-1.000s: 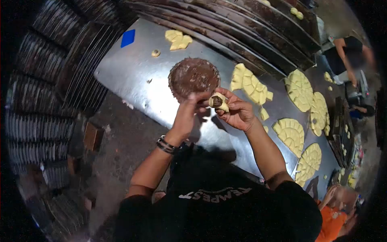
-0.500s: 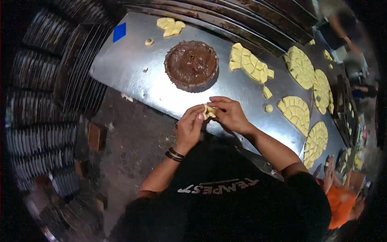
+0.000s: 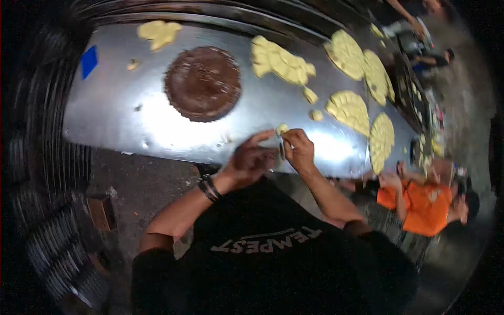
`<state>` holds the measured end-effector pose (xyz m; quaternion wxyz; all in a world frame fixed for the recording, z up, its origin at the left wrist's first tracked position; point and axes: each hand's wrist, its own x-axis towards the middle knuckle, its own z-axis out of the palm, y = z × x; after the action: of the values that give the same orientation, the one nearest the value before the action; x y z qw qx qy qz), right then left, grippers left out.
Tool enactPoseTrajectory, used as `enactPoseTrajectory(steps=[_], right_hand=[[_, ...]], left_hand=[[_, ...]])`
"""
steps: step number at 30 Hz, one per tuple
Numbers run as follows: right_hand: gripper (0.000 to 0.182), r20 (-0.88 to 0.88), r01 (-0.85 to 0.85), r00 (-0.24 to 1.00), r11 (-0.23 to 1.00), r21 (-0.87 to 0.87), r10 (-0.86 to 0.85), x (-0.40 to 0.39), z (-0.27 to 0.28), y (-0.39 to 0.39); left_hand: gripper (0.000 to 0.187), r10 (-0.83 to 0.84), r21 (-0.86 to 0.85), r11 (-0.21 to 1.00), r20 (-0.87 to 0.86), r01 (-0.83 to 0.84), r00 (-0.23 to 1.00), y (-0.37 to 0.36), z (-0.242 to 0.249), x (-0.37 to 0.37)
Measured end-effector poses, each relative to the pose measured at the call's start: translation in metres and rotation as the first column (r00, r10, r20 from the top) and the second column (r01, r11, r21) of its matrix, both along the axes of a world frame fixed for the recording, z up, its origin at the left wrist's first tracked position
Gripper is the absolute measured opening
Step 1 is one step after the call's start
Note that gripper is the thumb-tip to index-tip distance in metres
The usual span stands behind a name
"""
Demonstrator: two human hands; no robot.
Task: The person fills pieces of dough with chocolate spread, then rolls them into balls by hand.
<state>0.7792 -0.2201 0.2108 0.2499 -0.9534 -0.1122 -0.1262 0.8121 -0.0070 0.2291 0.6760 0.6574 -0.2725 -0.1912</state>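
Near the front edge of the metal table, my right hand (image 3: 300,148) is closed, its fingers pinched together at a small piece of pale dough (image 3: 282,129). My left hand (image 3: 253,159) is beside it with its fingers apart and nothing seen in them; motion blurs it. Beyond my hands, a round mass of dark brown filling (image 3: 202,84) lies on the table. A small dough ball (image 3: 316,115) rests to the right of my right hand.
On the metal table (image 3: 115,115) are a blue square (image 3: 89,61), irregular dough (image 3: 159,34) and several cut dough sheets (image 3: 348,111). Dark trays (image 3: 52,226) stand at left. A co-worker in an orange shirt (image 3: 426,207) is at right.
The view has swung, so the table appears farther left. My left hand has come off the dough and opened, while my right hand still has it. More of the co-worker in orange shows.
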Motion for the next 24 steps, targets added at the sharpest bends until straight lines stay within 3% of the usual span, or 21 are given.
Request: enactPoseTrajectory(steps=[1,2,3,4,5,6,7,9,10,13,15,17,20,22,24], right_hand=[[0.026,-0.019,-0.035,0.999,0.996,-0.077,0.033,-0.02,-0.022,-0.024],[0.029,-0.083,-0.115,0.99,0.993,0.021,0.116,-0.038,-0.023,-0.035],[0.023,-0.297,0.027,0.952,0.945,0.327,0.076,-0.047,-0.029,-0.046],[0.018,-0.485,0.205,0.865,0.792,0.575,0.129,-0.052,-0.037,-0.054],[0.011,-0.46,0.11,0.862,0.809,0.578,0.212,-0.038,-0.031,-0.058],[0.006,-0.434,0.013,0.851,0.813,0.582,0.297,-0.025,-0.025,-0.061],[0.008,-0.406,-0.082,0.831,0.806,0.586,0.38,-0.012,-0.018,-0.064],[0.01,-0.123,-0.34,0.911,0.886,0.315,0.393,0.032,0.012,-0.037],[0.016,-0.091,-0.339,0.928,0.92,0.2,0.361,0.041,-0.007,-0.034],[0.008,-0.022,-0.395,0.919,0.918,-0.03,0.394,0.033,-0.025,-0.017],[0.011,0.061,-0.639,0.769,0.765,0.08,0.637,0.027,-0.028,-0.045],[0.012,-0.266,-0.807,0.582,0.586,-0.072,0.769,0.045,-0.052,-0.089],[0.015,-0.014,-0.563,0.827,0.825,-0.054,0.563,0.068,-0.027,-0.068],[0.015,-0.045,-0.291,0.956,0.957,-0.011,0.29,0.073,-0.033,-0.043],[0.017,-0.062,-0.063,0.996,0.998,-0.029,0.062,0.058,-0.046,-0.026]], left_hand=[[0.026,0.021,-0.049,0.998,-0.08,-0.025,0.997,0.0,0.001,0.003],[0.025,0.041,-0.098,0.994,-0.158,-0.057,0.987,0.0,0.003,0.005],[0.025,0.151,-0.143,0.975,-0.133,-0.169,0.98,0.002,0.001,0.013],[0.025,0.258,-0.185,0.933,-0.258,-0.31,0.931,0.006,0.027,0.017],[0.026,0.411,-0.085,0.902,-0.139,-0.424,0.901,0.017,0.044,0.024],[0.028,0.488,0.007,0.871,-0.125,-0.491,0.864,0.033,0.039,0.031],[0.03,0.583,0.009,0.812,-0.06,-0.584,0.81,0.042,0.042,0.038],[0.03,0.725,-0.012,0.686,-0.073,-0.728,0.684,0.059,0.049,0.043],[0.034,0.748,0.01,0.662,-0.072,-0.75,0.659,0.067,0.055,0.042],[0.037,0.839,0.06,0.544,-0.045,-0.837,0.543,0.084,0.077,0.041],[0.037,0.843,0.067,0.534,-0.116,-0.843,0.525,0.105,0.082,0.048],[0.037,0.85,0.072,0.521,-0.138,-0.851,0.508,0.129,0.079,0.062],[0.034,0.899,0.196,0.437,-0.056,-0.878,0.435,0.164,0.073,0.092],[0.034,0.902,0.343,0.38,0.068,-0.859,0.427,0.186,0.06,0.124],[0.042,0.769,0.622,0.304,0.287,-0.722,0.571,0.198,0.037,0.172]])
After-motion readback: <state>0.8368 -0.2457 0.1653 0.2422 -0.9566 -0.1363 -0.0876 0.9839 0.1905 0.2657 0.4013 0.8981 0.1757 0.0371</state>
